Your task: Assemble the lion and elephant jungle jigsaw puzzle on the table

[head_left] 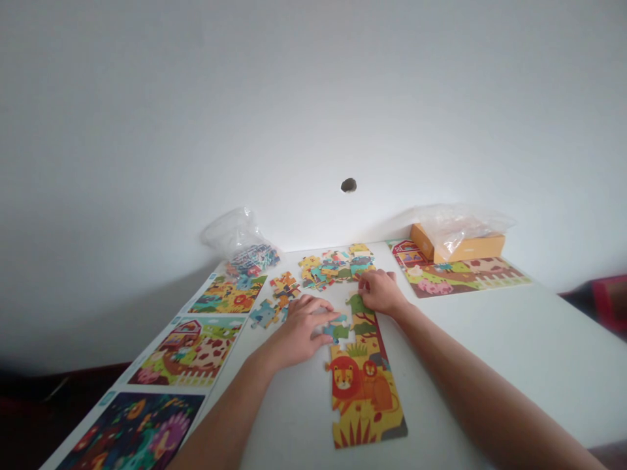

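- Left hand: fingers extended and slightly spread, tips on a blue-and-green puzzle piece; whether it is gripped or only pressed to the table cannot be determined.
- Right hand: fingers curled downward, tips at a green puzzle piece; no firm grasp can be confirmed.
- Both pieces lie at the upper end of a partly assembled lion puzzle, between the hands and extending toward the person. Gaps remain near the left fingertips.
- Handling assessment: the pieces appear to be thin, stiff printed card, likely light and somewhat slippery on the table. Hold by the edges; the small tabs are likely the most fragile part.
- Beyond the hands: a heap of loose pieces lies ahead, and a smaller cluster lies ahead of the left hand.
- Further ahead of the left hand: a clear plastic bag holds more pieces.
- Left of the left hand: printed picture sheets run along the edge of the white table.
- Well ahead of the right hand: a farm picture sheet lies flat, with an orange cardboard box partly covered by clear plastic.
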Available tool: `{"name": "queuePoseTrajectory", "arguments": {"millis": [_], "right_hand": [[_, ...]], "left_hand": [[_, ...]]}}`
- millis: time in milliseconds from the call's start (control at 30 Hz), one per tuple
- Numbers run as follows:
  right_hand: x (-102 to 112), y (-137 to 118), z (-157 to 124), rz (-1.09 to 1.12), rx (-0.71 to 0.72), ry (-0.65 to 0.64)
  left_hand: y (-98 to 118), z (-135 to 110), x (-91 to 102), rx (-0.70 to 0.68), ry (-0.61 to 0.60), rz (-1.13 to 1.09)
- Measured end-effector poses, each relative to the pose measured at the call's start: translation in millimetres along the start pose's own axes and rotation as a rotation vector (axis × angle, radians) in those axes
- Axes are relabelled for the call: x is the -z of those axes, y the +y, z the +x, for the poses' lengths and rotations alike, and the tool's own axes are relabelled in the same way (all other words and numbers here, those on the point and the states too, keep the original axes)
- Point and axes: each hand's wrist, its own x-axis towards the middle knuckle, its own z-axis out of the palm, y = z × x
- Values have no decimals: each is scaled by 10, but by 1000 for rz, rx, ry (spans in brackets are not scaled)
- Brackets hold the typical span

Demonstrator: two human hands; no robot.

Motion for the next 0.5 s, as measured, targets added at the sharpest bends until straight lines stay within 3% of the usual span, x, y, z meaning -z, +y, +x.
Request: {"name": "queuePoseTrajectory", "arguments": {"millis": [367,500], "right_hand": [[14,-2,-4,9,2,6],[22,-10,-5,7,-4,-4]], "left_hand": [[-132,32,-33,-5,165,-64],[-69,36,-38,-18,138,-59]]}}
